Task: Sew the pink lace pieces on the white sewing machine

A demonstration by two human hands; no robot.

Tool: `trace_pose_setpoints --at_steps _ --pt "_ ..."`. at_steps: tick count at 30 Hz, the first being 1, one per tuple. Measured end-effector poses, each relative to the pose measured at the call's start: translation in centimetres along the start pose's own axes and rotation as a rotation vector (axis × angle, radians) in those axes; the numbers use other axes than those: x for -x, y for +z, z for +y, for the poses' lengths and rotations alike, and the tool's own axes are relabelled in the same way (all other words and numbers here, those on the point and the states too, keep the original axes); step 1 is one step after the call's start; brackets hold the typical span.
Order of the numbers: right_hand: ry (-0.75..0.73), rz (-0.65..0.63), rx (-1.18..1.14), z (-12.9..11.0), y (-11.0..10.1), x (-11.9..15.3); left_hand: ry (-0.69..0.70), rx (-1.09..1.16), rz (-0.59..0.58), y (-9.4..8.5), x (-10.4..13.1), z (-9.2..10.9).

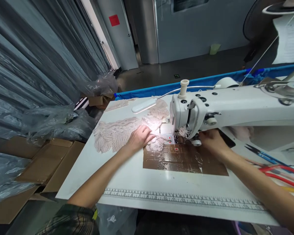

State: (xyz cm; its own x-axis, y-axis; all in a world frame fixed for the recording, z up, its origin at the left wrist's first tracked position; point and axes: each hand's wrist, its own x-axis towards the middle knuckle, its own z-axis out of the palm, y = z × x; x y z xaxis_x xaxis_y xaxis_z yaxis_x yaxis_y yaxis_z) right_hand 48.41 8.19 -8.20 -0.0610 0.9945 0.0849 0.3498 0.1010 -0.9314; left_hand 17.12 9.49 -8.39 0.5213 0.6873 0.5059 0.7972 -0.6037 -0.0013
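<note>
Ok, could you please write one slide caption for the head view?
Left hand on pale pink lace fabric, right hand beneath the arm of a white sewing machine.

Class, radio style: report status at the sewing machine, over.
Left hand on lace. Right hand at sewing machine, fingertips hidden. Red handles to the right, apart from lace.

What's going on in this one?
A person is working at a white sewing machine. Their left hand is on a piece of pale lace beside the machine's head. Their right hand is under the machine's arm, partly hidden. More lace lies on the table.
</note>
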Motion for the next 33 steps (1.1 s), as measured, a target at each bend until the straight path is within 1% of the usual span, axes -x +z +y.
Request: trace_pose_setpoints --at_steps 1,2,4,6,9,11,13,16,20,22,25,27,30,33 --pt "-0.012 0.005 0.023 0.5 -0.1 0.8 -0.055 0.043 -0.106 0.1 -0.8 0.0" --pt "-0.073 -0.036 0.094 0.9 0.0 1.7 -0.106 0.081 -0.196 0.2 -1.6 -0.1" --pt "-0.210 -0.058 0.234 1.8 0.3 3.1 -0.169 0.127 -0.300 0.6 -3.7 -0.5" --pt "-0.332 -0.059 0.359 2.3 0.8 3.9 -0.180 0.141 -0.331 1.4 -6.0 -1.1" --pt "-0.420 -0.077 0.471 2.6 1.1 4.0 -0.224 0.120 -0.314 2.7 -9.0 -1.8" --pt "-0.439 -0.090 0.472 2.6 1.0 3.9 -0.242 0.107 -0.275 3.2 -10.2 -1.9" --pt "-0.449 -0.096 0.446 2.6 0.8 3.9 -0.240 0.106 -0.248 3.3 -10.5 -1.6" --pt "-0.454 -0.106 0.447 2.6 0.6 4.2 -0.225 0.112 -0.242 2.6 -9.3 -0.8" --pt "-0.465 -0.106 0.508 2.8 0.6 4.5 -0.251 0.107 -0.231 0.7 -5.6 -0.4" --pt "-0.472 -0.097 0.543 3.0 0.6 4.6 -0.312 0.093 -0.205 -0.4 -3.5 -0.7" --pt "-0.481 -0.092 0.574 3.6 0.7 4.5 -0.444 0.049 -0.143 -2.1 -0.6 -1.4" --pt "-0.494 -0.087 0.580 4.0 0.7 4.4 -0.532 0.020 -0.099 -2.9 1.0 -2.0" --pt "-0.506 -0.081 0.593 4.6 0.6 4.3 -0.637 0.008 -0.043 -3.4 2.8 -2.5" --pt "-0.497 -0.084 0.609 4.9 0.5 4.3 -0.700 0.032 -0.004 -3.2 3.6 -2.7"
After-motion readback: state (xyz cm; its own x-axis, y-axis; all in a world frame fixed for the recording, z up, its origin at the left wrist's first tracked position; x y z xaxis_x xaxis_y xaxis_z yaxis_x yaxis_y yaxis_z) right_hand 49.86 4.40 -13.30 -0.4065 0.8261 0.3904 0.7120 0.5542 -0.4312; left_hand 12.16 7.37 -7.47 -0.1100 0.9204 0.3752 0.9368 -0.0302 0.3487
